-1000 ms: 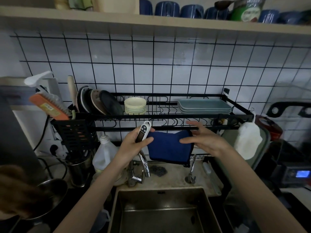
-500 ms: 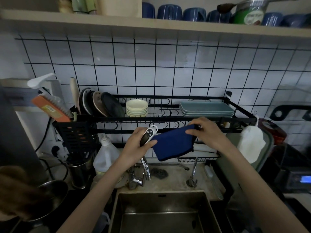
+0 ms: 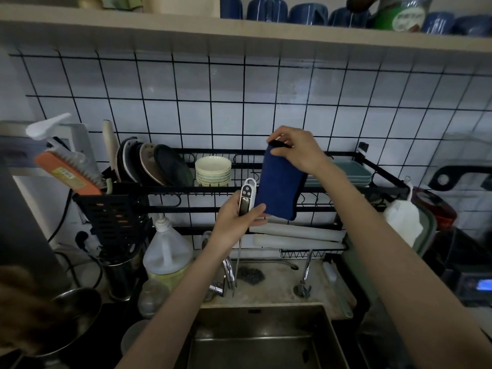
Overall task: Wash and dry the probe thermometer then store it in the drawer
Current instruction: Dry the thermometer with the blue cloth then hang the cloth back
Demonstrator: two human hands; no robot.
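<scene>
A probe thermometer (image 3: 247, 196) is held upright above a kitchen sink (image 3: 262, 342), its white head with dark buttons standing clear above the left hand (image 3: 237, 222), its thin metal probe (image 3: 237, 265) hanging straight down below the palm to end beside the tap (image 3: 228, 272). The left fingers are curled narrow around the lower part of the thermometer's body, thumb lying across its front, fingertips (image 3: 259, 209) reaching the bottom left corner of a blue cloth (image 3: 281, 185).

The right hand (image 3: 295, 150) pinches the cloth by its top edge, fingers bunched tight, so that the cloth hangs down flat just right of the thermometer's head, touching or nearly touching it. Both are raised in front of a black dish rack (image 3: 378, 169) that spans the tiled wall behind the sink.

On the rack stand dark plates (image 3: 157, 166), a stack of pale bowls (image 3: 213, 169) and flat green trays (image 3: 354, 173). A soap jug (image 3: 166, 254) with a pump sits left of the tap; a scrub brush (image 3: 66, 170) rests on the rack's cutlery holder (image 3: 111, 217). Blue mugs (image 3: 266, 10) line the shelf (image 3: 159, 25) above.
</scene>
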